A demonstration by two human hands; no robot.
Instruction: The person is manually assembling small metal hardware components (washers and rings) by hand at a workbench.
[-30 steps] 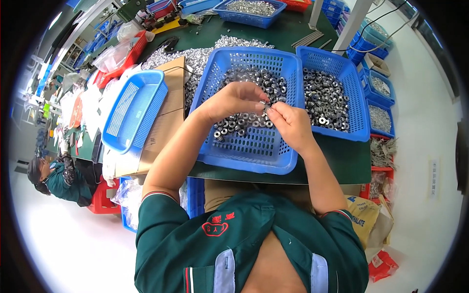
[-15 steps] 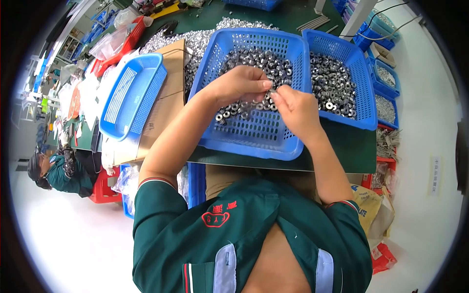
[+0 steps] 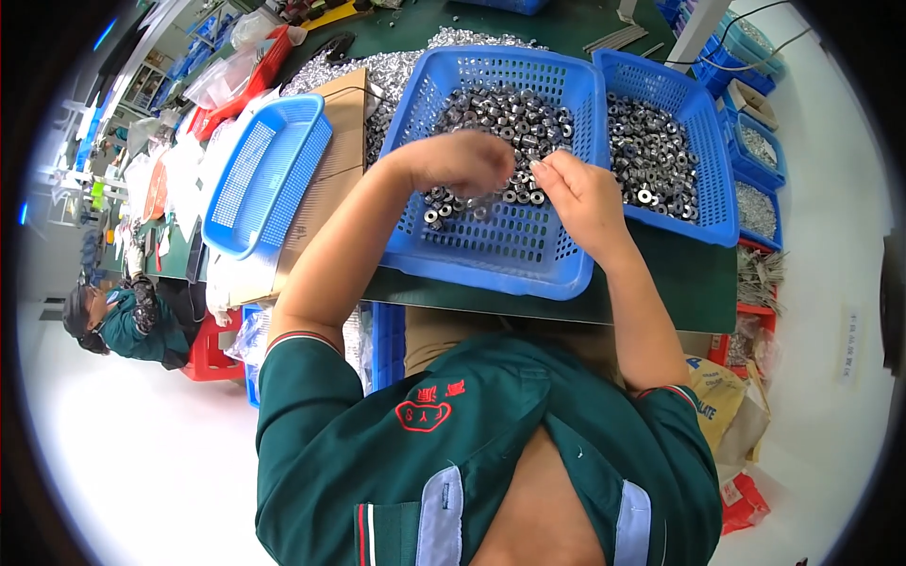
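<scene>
Over the large blue basket [image 3: 510,280], both of my hands are raised close together. My left hand [image 3: 461,162] is smeared by motion, with the fingers curled and hard to make out. Just to its right, my right hand [image 3: 583,200] has thumb and forefinger pinched together. Whatever lies between those fingertips is too small to name. Under the hands, short round metal parts with centre holes [image 3: 514,115] fill the far half of the basket, while its near perforated bottom is bare. A second blue basket [image 3: 725,203] on the right contains similar metal parts [image 3: 649,156].
An empty blue basket [image 3: 219,222] rests tilted on cardboard [image 3: 321,189] at the left. A heap of shiny small parts [image 3: 377,74] covers the table behind. Small blue bins [image 3: 769,174] stand along the right. A person [image 3: 127,316] sits far left.
My left hand has drawn slightly away from the right fingertips and is now blurred. The right hand keeps its pinch. The whole view has shifted a little.
</scene>
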